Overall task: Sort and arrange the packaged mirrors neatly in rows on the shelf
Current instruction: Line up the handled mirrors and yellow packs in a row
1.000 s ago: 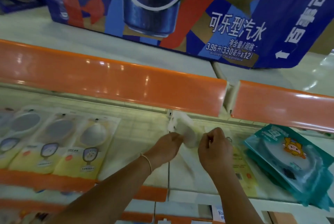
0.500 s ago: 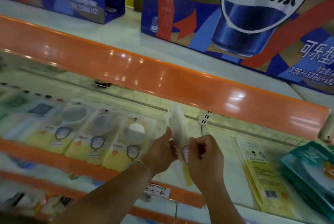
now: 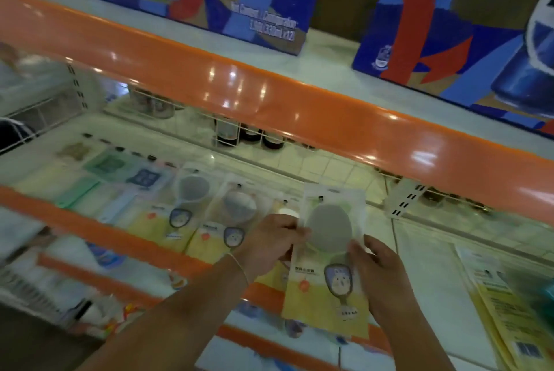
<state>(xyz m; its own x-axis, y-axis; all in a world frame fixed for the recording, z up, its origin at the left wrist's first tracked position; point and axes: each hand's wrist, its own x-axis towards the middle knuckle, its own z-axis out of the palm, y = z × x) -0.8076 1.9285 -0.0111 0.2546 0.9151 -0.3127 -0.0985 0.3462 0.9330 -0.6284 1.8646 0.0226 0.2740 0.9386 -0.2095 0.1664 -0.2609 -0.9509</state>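
Task status: partly complete. A row of packaged mirrors (image 3: 192, 214) already lies flat on the shelf (image 3: 419, 238), running leftward from the held pack; at least two show the same yellow card and round mirror, and further left lie greener packs, too blurred to identify. The held pack (image 3: 329, 253) is face up, above the shelf's front edge, just right of the row's last pack, which it partly covers. The left hand (image 3: 274, 240) pinches its left edge near the mirror disc; the right hand (image 3: 379, 265) grips its right edge, fingers curled round it. Whether the pack touches the shelf cannot be told. Remaining work, as judged: lay this pack in the next slot, then handle the yellow pack (image 3: 503, 304) lying apart to the right, back side up.
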